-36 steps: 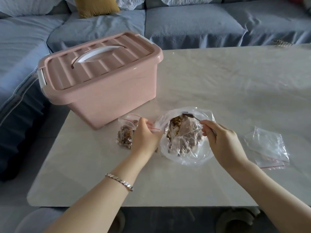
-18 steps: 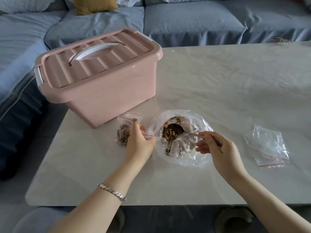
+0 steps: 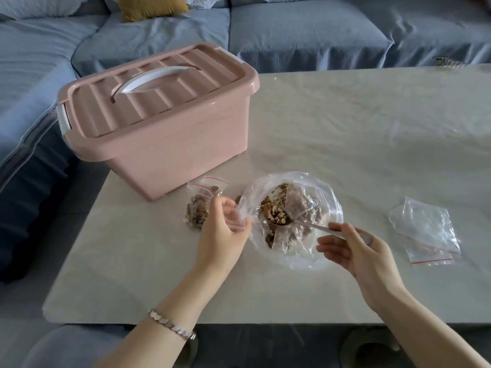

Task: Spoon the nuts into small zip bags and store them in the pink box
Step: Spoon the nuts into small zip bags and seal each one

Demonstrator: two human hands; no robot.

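Pink plastic box [image 3: 170, 134], lid shut, stands far left; just before it a small clear zip bag [image 3: 197, 209] part-filled, beside a large clear plastic bag of brown nuts [image 3: 295, 205] with a metal spoon [image 3: 310, 226] dipped in; empty clear zip bags [image 3: 425, 232] lie well right

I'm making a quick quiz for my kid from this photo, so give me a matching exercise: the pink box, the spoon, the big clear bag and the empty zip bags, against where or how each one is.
Things
1. pink box
2. spoon
3. large clear bag
4. empty zip bags

Place or state
A. held in the right hand
B. lying flat at the right of the table
C. lid closed, left rear of the table
D. open, nuts inside

Pairs: 1-C, 2-A, 3-D, 4-B
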